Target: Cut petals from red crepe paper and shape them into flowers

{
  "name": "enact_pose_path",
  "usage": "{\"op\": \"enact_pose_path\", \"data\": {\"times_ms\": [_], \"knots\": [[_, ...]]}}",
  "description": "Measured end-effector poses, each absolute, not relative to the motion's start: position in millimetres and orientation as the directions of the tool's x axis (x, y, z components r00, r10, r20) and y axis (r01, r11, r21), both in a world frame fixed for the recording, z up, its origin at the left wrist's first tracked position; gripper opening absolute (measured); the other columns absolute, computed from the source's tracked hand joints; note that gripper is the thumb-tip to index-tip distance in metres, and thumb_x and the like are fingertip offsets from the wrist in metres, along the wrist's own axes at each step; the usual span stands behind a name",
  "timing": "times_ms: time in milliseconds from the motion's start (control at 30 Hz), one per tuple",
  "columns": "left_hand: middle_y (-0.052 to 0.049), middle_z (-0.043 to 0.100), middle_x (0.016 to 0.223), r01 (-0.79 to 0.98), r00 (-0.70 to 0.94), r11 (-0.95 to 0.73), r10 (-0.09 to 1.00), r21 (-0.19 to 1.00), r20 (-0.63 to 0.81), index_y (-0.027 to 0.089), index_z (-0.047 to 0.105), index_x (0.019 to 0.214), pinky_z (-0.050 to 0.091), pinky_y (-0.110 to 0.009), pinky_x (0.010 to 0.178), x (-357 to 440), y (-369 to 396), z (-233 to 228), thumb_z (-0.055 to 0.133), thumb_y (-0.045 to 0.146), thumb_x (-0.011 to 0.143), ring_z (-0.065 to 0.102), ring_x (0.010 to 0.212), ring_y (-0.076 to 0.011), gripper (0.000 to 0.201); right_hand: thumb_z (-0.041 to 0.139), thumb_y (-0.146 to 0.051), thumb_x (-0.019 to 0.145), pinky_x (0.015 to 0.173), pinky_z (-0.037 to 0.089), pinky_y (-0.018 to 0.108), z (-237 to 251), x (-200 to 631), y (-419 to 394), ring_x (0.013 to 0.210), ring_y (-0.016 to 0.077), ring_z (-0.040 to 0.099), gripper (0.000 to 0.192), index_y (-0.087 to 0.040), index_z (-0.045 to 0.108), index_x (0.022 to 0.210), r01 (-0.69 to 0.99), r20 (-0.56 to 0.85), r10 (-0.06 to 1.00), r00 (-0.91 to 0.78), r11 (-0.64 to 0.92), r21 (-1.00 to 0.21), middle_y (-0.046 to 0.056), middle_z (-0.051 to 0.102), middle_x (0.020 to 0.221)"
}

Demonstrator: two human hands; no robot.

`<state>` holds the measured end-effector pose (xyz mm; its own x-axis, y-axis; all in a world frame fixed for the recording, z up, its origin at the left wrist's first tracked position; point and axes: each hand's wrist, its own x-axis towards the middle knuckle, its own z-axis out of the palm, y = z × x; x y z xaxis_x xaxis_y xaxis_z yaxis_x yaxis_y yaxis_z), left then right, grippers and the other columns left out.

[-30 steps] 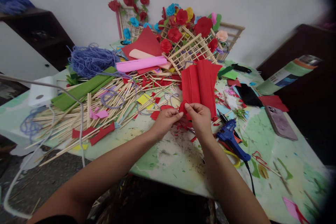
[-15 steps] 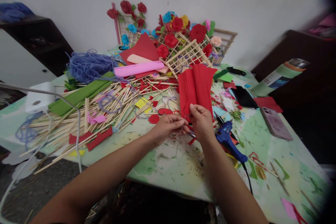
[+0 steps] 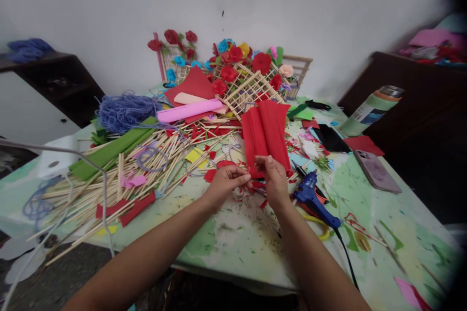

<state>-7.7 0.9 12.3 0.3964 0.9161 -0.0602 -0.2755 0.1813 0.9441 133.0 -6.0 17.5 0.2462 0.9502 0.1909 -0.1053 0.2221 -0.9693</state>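
Observation:
My left hand (image 3: 229, 183) hovers over the near middle of the table, thumb and forefinger pinched together. Whatever lies in that pinch is too thin to make out. Just to its right, my right hand (image 3: 275, 182) is raised with fingers loosely bent and apart, and I see nothing held in it. Behind both hands lies folded red crepe paper (image 3: 268, 131), its lower edge partly covered by my right fingers. A cut red paper petal (image 3: 210, 175) rests left of my left hand. Beside my right wrist is a blue glue gun (image 3: 313, 199) with a black cord.
Thin wooden sticks (image 3: 109, 189) spread across the left side, near purple yarn (image 3: 126, 112) and a green paper roll (image 3: 113, 148). Paper flowers on a stick lattice (image 3: 251, 85) stand at the back. A phone (image 3: 377, 170) and a bottle (image 3: 372, 111) are right. A white cable (image 3: 105, 194) crosses the left.
The thin strand seen between my hands no longer shows clearly. My right fingers have loosened from a pinch on a red piece. The view has tilted up slightly.

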Motion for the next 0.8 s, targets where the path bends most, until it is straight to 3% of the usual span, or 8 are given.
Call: {"op": "enact_pose_path", "data": {"times_ms": [133,367,567,667,800], "knots": [[-0.002,0.067,0.059,-0.281,0.357,0.176,0.932,0.943,-0.067,0.013,0.064,0.073,0.043,-0.022,0.058,-8,1,11,0.076,0.033,0.065,0.058,0.054,-0.0106,0.024,0.057,-0.052,0.078,0.069,0.045,0.028,20,129,-8,0.070,0.0152,0.058,0.038,-0.017,0.067,0.083,-0.102,0.198,0.932,0.305,0.239,-0.966,0.003,0.066,0.074],[-0.002,0.066,0.058,-0.260,0.402,0.197,0.912,0.945,-0.080,0.013,0.063,0.071,0.044,-0.024,0.056,-7,0,10,0.077,0.037,0.063,0.059,0.053,-0.0126,0.029,0.063,-0.043,0.073,0.053,0.037,0.023,27,120,-14,0.053,0.0104,0.043,0.031,-0.018,0.054,0.059,-0.015,0.216,0.948,0.236,0.226,-0.974,-0.004,0.049,0.053],[-0.002,0.065,0.057,-0.234,0.401,0.230,0.908,0.945,-0.122,0.013,0.062,0.071,0.042,-0.023,0.052,-6,-1,11,0.077,0.038,0.062,0.056,0.049,-0.0109,0.030,0.062,-0.041,0.076,0.056,0.038,0.025,20,126,-12,0.055,0.0123,0.048,0.031,-0.016,0.059,0.058,0.159,0.264,0.924,0.278,0.226,-0.961,-0.001,0.055,0.055],[-0.002,0.065,0.057,-0.230,0.406,0.212,0.908,0.950,-0.104,0.014,0.062,0.069,0.043,-0.023,0.052,-6,-2,12,0.077,0.038,0.062,0.056,0.049,-0.0109,0.030,0.062,-0.040,0.076,0.055,0.037,0.024,21,126,-13,0.055,0.0111,0.045,0.031,-0.016,0.057,0.058,0.108,0.271,0.930,0.248,0.251,-0.962,-0.002,0.052,0.055],[-0.002,0.065,0.057,-0.214,0.419,0.179,0.905,0.960,-0.076,0.014,0.063,0.068,0.044,-0.024,0.053,-5,-3,12,0.077,0.038,0.062,0.057,0.051,-0.0118,0.028,0.067,-0.041,0.071,0.053,0.038,0.023,26,120,-15,0.055,0.0105,0.045,0.027,-0.017,0.057,0.063,-0.082,0.182,0.966,0.185,0.199,-0.977,-0.003,0.053,0.058]]}}
